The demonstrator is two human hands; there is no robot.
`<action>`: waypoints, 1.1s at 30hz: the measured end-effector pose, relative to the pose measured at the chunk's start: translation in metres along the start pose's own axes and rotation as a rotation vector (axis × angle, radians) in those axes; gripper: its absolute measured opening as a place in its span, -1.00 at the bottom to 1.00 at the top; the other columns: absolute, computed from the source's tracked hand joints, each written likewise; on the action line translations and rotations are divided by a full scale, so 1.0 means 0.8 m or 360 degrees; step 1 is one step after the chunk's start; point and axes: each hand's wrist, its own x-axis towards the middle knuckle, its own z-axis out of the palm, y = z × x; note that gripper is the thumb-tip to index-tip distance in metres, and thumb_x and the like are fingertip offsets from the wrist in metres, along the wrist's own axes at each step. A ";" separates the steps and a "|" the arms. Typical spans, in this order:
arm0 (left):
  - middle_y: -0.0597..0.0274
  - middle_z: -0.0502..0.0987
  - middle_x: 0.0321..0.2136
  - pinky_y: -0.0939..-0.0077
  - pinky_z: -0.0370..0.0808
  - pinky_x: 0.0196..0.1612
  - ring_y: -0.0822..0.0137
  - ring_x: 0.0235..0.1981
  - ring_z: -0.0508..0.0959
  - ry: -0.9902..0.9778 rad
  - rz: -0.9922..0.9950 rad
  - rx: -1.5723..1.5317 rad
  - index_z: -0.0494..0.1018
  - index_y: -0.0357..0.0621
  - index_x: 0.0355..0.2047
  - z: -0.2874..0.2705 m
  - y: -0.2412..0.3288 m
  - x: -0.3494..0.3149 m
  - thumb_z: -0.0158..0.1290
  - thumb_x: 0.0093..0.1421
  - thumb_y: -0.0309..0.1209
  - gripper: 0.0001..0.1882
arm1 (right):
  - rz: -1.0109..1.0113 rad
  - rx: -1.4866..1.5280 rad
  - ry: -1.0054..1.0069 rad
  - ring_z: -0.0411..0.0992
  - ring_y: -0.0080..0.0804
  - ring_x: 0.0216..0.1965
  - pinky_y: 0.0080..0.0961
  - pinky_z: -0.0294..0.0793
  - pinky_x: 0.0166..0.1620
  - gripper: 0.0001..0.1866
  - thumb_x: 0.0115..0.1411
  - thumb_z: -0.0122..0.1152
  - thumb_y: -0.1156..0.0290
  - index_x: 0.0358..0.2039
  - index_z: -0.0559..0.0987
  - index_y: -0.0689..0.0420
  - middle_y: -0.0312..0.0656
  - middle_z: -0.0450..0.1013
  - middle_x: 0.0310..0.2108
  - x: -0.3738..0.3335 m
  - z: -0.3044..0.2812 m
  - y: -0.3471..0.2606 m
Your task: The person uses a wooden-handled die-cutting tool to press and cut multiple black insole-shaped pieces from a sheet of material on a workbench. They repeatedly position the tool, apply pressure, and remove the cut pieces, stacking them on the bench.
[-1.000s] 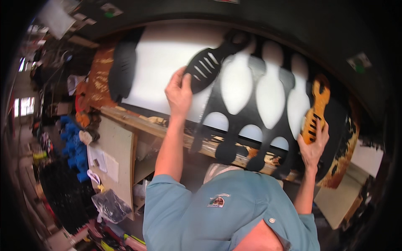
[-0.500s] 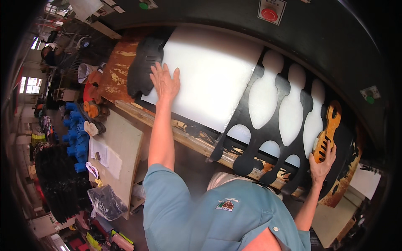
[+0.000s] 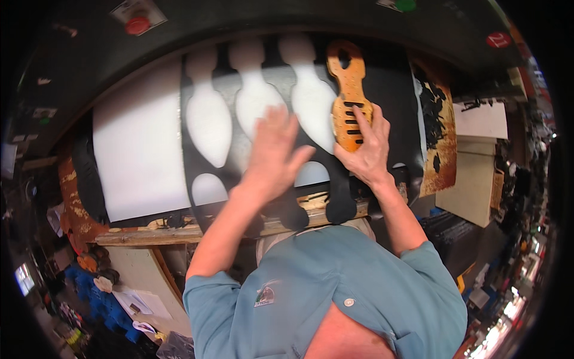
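An orange slotted cutting die (image 3: 348, 90), with a rounded handle end and a hole at the top, lies on a black sheet (image 3: 225, 84). My right hand (image 3: 368, 146) is closed around its slotted lower part. Just left of the die, several paddle-shaped cutouts in the sheet show white underneath. My left hand (image 3: 272, 155) is over the cutouts, blurred by motion, its fingers stretched out and thumb apart, holding nothing. Whether it touches the sheet I cannot tell.
A white board (image 3: 137, 143) extends left from under the black sheet. Crumpled black material (image 3: 88, 179) is at its left end. A dark machine beam with a red button (image 3: 137, 25) spans the far side. A wooden rail (image 3: 149, 235) runs along the near edge.
The view has turned to the right. My left hand has left the white board's left end and moved right, over the cutouts. My right hand stays on the cutting die.
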 end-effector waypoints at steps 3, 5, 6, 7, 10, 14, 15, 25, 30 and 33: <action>-0.23 0.24 0.49 -0.20 0.07 0.56 -0.24 0.54 0.18 -0.0061 0.0070 0.0279 0.27 -0.25 0.45 0.025 0.017 0.014 0.30 0.32 -0.11 -0.18 | -0.0053 0.0072 -0.0031 0.34 0.25 0.15 -0.01 0.48 0.22 -0.14 -0.14 0.51 0.25 0.22 0.57 0.38 0.29 0.28 0.29 0.008 -0.011 0.002; -0.21 0.24 0.49 -0.20 0.09 0.55 -0.23 0.53 0.19 -0.0088 0.0094 0.0262 0.28 -0.25 0.45 0.017 0.003 0.011 0.34 0.28 -0.11 -0.14 | 0.0035 0.0259 -0.0065 0.34 0.22 0.16 -0.02 0.48 0.23 -0.13 -0.15 0.52 0.24 0.22 0.57 0.38 0.26 0.29 0.30 0.014 -0.026 0.013; -0.20 0.24 0.49 -0.19 0.09 0.55 -0.23 0.53 0.20 -0.0086 0.0078 0.0242 0.28 -0.26 0.45 0.011 -0.006 0.007 0.36 0.26 -0.11 -0.13 | 0.0068 0.0361 -0.0102 0.35 0.20 0.16 -0.03 0.48 0.23 -0.12 -0.16 0.52 0.24 0.22 0.57 0.39 0.25 0.30 0.30 0.017 -0.032 0.018; -0.19 0.25 0.49 -0.19 0.11 0.55 -0.23 0.53 0.20 -0.0070 0.0097 0.0213 0.28 -0.26 0.45 0.008 -0.012 0.003 0.38 0.24 -0.14 -0.12 | 0.0058 0.0330 -0.0095 0.35 0.16 0.18 -0.04 0.47 0.25 -0.11 -0.17 0.53 0.23 0.22 0.58 0.37 0.22 0.31 0.30 0.020 -0.034 0.022; -0.18 0.25 0.49 -0.19 0.12 0.54 -0.23 0.53 0.21 -0.0063 0.0123 0.0239 0.27 -0.25 0.45 0.006 -0.022 -0.005 0.40 0.23 -0.16 -0.11 | 0.0006 0.0242 -0.0043 0.34 0.19 0.19 -0.03 0.47 0.25 -0.11 -0.18 0.52 0.23 0.23 0.58 0.35 0.23 0.30 0.30 0.031 -0.027 0.032; -0.18 0.25 0.50 -0.19 0.14 0.54 -0.23 0.52 0.23 -0.0021 0.0125 0.0227 0.27 -0.25 0.45 0.009 -0.025 -0.005 0.42 0.20 -0.19 -0.09 | -0.0031 0.0138 -0.0120 0.32 0.27 0.20 0.04 0.48 0.24 -0.15 -0.16 0.47 0.23 0.22 0.60 0.30 0.28 0.29 0.29 0.045 0.002 0.031; -0.18 0.24 0.50 -0.19 0.14 0.54 -0.23 0.52 0.22 -0.0040 0.0129 0.0237 0.27 -0.25 0.45 0.009 -0.026 -0.004 0.42 0.20 -0.19 -0.09 | -0.0050 0.0158 -0.0118 0.33 0.29 0.18 0.04 0.50 0.22 -0.15 -0.17 0.46 0.24 0.22 0.60 0.30 0.28 0.28 0.28 0.049 0.003 0.034; -0.23 0.33 0.44 -0.21 0.17 0.52 -0.28 0.50 0.25 0.0000 0.0125 0.0192 0.38 -0.32 0.36 0.001 -0.026 0.004 0.44 0.17 -0.25 -0.18 | -0.0109 0.0385 -0.0012 0.37 0.23 0.24 -0.01 0.47 0.27 -0.16 -0.01 0.55 0.11 0.25 0.57 0.28 0.24 0.33 0.33 0.062 0.016 0.066; -0.20 0.49 0.31 -0.08 0.38 0.41 -0.23 0.36 0.46 0.0097 0.0111 -0.0001 0.45 -0.27 0.29 -0.021 0.009 -0.044 0.37 0.21 -0.44 -0.35 | -0.0252 0.0010 -0.0089 0.31 0.08 0.42 -0.04 0.16 0.50 -0.42 0.40 0.26 0.13 0.27 0.57 0.27 0.06 0.42 0.37 0.054 -0.013 0.158; -0.09 0.67 0.01 0.08 0.58 0.12 -0.12 -0.03 0.67 0.0241 0.0064 -0.0414 0.57 -0.26 0.11 -0.016 0.055 -0.101 0.32 0.16 -0.61 -0.53 | -0.0231 -0.0239 0.0077 0.40 0.07 0.34 -0.07 0.31 0.41 -0.55 0.42 0.22 0.26 0.20 0.62 0.26 0.04 0.49 0.31 0.033 -0.042 0.204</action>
